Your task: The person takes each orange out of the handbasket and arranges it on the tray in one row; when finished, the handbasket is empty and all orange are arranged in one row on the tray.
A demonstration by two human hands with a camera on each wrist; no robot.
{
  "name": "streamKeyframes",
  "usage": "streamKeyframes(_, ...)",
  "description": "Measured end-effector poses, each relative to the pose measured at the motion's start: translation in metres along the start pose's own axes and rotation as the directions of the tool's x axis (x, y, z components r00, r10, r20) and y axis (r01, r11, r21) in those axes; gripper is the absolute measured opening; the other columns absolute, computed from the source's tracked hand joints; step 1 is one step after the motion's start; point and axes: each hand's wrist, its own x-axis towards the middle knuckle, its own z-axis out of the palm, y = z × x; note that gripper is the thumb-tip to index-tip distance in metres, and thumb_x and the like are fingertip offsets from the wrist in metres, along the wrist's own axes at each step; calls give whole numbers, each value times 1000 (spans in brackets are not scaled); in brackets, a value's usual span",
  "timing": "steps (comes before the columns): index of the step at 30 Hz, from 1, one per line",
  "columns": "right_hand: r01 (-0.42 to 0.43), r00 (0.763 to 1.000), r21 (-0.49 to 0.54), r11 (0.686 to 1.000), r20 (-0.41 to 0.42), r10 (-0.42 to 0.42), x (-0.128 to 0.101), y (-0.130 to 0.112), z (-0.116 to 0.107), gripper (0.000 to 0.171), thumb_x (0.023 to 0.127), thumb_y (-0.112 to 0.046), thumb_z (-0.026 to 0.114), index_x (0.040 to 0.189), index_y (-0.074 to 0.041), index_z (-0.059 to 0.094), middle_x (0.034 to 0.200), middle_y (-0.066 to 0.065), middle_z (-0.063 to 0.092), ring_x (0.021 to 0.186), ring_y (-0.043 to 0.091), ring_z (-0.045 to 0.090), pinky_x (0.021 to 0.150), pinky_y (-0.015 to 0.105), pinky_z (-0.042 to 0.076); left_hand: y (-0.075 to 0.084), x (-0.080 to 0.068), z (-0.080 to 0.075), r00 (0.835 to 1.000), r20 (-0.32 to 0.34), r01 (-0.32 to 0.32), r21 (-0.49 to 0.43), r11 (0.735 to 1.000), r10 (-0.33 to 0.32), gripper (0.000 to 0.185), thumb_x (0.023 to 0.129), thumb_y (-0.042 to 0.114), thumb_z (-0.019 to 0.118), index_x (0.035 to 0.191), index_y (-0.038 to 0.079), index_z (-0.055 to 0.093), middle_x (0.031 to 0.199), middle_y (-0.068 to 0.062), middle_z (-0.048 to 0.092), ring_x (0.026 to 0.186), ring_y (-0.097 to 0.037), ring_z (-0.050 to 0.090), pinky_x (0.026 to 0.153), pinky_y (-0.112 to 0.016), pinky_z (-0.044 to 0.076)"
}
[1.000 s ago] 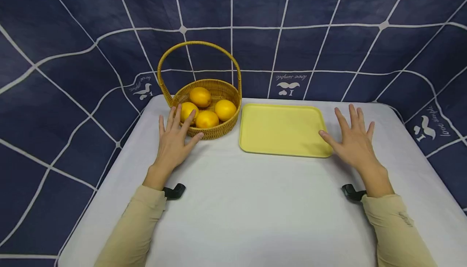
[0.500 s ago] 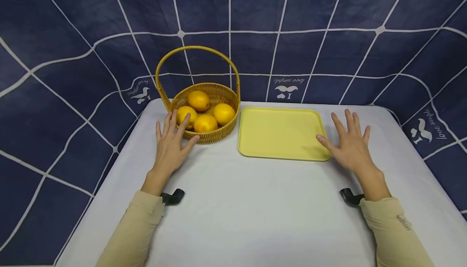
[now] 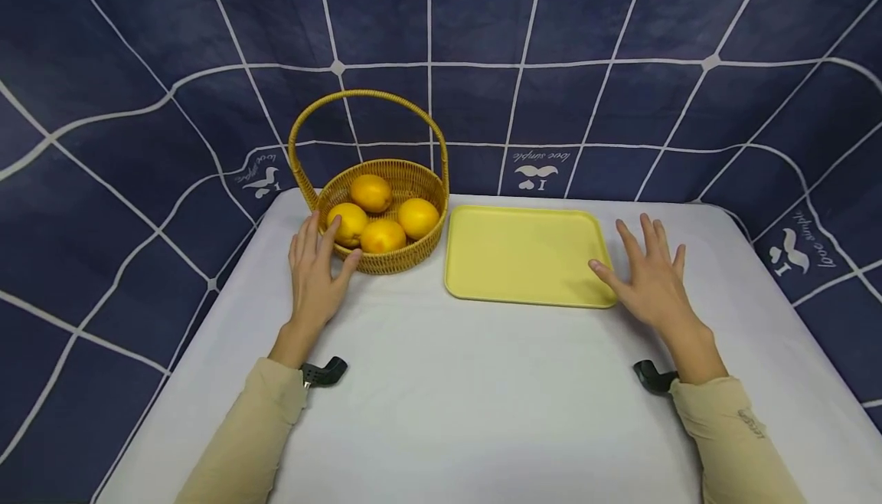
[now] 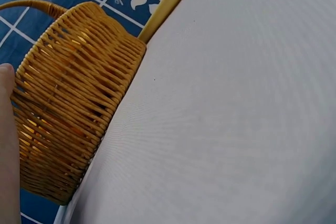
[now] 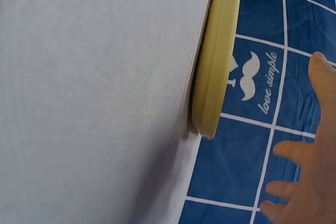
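A round woven basket with a tall hooped handle stands at the back left of the table, with several yellow lemons lying in it. My left hand is at the basket's front left side, fingers spread and overlapping its rim in the head view; it holds nothing. In the left wrist view the thumb shows beside the wicker wall. To the right of the basket lies a flat yellow tray. My right hand hovers by the tray's right edge, fingers spread, its thumb over the corner, nothing in it.
A white cloth covers the table. Behind and at both sides hangs a dark blue curtain with white grid lines. Each wrist carries a black camera mount close above the table.
The left hand has shifted slightly left, and its fingers have drawn closer together. The right hand stays beside the tray. The whole head view has shifted a little; basket, lemons and tray stay in place.
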Motion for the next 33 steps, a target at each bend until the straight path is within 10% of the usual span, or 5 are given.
streamKeyframes(8,-1,1000,20,1000,-15,1,0,-1,-1,91,100,-65,55,167,-9,29,174,27,7,163,46,-3,117,85,-7,-3,-2,3,994,20,113,-54,992,-112,66,104,53,58,159,16,49,171,-21,28,159,-41,24,128,-66,16)
streamKeyframes(17,6,1000,48,999,-31,-5,-2,0,1,88,100,-61,58,165,-7,33,173,28,11,161,49,4,117,85,-5,-5,-8,6,945,156,313,-169,935,-288,66,108,49,54,167,29,32,175,-11,24,161,-36,22,130,-60,20)
streamKeyframes(33,7,1000,44,999,-15,-6,-1,-2,3,87,101,-60,57,165,-6,32,173,28,11,160,52,6,118,85,-1,-7,-7,5,938,152,342,-250,906,-312,65,108,44,57,166,32,30,172,1,32,159,-30,31,129,-57,28)
